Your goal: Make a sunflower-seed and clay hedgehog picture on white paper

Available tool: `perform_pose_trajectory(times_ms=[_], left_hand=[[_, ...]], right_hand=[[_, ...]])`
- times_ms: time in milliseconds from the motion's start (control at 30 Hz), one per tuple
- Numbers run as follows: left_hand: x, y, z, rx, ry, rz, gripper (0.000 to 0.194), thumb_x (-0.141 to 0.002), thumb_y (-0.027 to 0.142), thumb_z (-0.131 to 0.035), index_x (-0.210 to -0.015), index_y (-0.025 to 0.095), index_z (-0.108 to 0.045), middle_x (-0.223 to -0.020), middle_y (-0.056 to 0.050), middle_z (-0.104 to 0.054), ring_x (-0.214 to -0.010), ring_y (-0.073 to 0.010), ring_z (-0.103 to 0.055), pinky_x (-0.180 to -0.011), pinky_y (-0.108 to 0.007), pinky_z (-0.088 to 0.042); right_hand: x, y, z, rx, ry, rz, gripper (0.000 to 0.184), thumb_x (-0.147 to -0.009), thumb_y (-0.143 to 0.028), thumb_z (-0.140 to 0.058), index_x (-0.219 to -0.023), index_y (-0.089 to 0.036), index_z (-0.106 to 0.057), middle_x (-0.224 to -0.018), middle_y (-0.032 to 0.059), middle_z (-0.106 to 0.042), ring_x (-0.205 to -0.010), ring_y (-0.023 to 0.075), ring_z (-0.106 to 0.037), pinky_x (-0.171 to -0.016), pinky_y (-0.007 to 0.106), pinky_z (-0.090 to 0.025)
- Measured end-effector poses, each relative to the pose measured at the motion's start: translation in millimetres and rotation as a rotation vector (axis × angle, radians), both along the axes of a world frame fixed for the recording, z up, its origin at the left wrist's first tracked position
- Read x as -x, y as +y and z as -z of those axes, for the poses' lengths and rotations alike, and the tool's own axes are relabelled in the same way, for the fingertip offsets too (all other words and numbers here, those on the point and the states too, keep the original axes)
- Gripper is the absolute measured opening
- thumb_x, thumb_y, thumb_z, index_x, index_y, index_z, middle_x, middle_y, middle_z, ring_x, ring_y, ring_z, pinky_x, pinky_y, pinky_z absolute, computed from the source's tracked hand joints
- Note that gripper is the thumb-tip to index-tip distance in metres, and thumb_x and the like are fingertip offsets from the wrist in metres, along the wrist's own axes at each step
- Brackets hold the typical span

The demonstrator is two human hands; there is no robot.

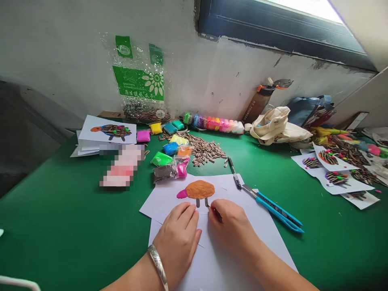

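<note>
Orange clay animal [200,190] stretches crosswise, head leftward, left hand [180,228] resting flat, right hand [232,220] in a narrow grip.

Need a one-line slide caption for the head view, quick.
Left hand on white paper, right hand at one dark leg of an orange-bodied figure.

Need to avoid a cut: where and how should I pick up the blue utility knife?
Probably best: grip the blue utility knife by the rear half of its handle, from above and the right, across its narrow width. It lies slantwise, metal blade toward the pen, handle end away, toward your right.
</note>
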State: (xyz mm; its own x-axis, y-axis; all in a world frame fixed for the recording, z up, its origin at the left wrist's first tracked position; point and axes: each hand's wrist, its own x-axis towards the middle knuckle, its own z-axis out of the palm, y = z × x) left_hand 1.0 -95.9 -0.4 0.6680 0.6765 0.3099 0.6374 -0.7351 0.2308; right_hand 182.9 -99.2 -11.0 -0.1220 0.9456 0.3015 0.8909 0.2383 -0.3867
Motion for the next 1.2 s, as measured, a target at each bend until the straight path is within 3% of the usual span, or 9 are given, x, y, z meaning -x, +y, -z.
perform_pose_trajectory(times_ms=[533,867,1200], left_hand=[[0,1,1.0,-0.022,-0.052,-0.007,0.03,-0.087,0.015,-0.045,-0.113,0.008,-0.058,-0.111,-0.015,-0.063,-0.112,-0.0294,-0.052,-0.092,-0.046,-0.05],[0,2,0.6,-0.007,-0.059,-0.004,0.03,-0.086,0.015,-0.047,-0.112,0.006,-0.059,-0.111,-0.015,-0.063,-0.111,-0.0305,-0.053,-0.092,-0.045,-0.051],[1,2,-2.6,-0.021,-0.049,-0.001,0.032,-0.086,0.014,-0.046,-0.115,0.006,-0.058,-0.111,-0.015,-0.063,-0.109,-0.0292,-0.054,-0.092,-0.045,-0.051]], right_hand=[[9,3,-4.0,-0.026,0.063,-0.08,0.021,-0.082,-0.011,-0.044,-0.063,-0.019,-0.047,-0.056,-0.0019,-0.048,-0.052,0.0111,-0.041,-0.051,0.023,-0.03],[-11,4,-4.7,-0.023,0.103,0.008,0.016,-0.091,-0.016,-0.038,-0.081,-0.019,-0.05,-0.071,0.0022,-0.053,-0.064,0.0148,-0.048,-0.058,0.025,-0.038],[-4,19,-12.0,-0.006,0.087,-0.214,0.018,-0.089,-0.014,-0.038,-0.08,-0.021,-0.052,-0.068,0.0006,-0.057,-0.06,0.0137,-0.051,-0.052,0.025,-0.035]])
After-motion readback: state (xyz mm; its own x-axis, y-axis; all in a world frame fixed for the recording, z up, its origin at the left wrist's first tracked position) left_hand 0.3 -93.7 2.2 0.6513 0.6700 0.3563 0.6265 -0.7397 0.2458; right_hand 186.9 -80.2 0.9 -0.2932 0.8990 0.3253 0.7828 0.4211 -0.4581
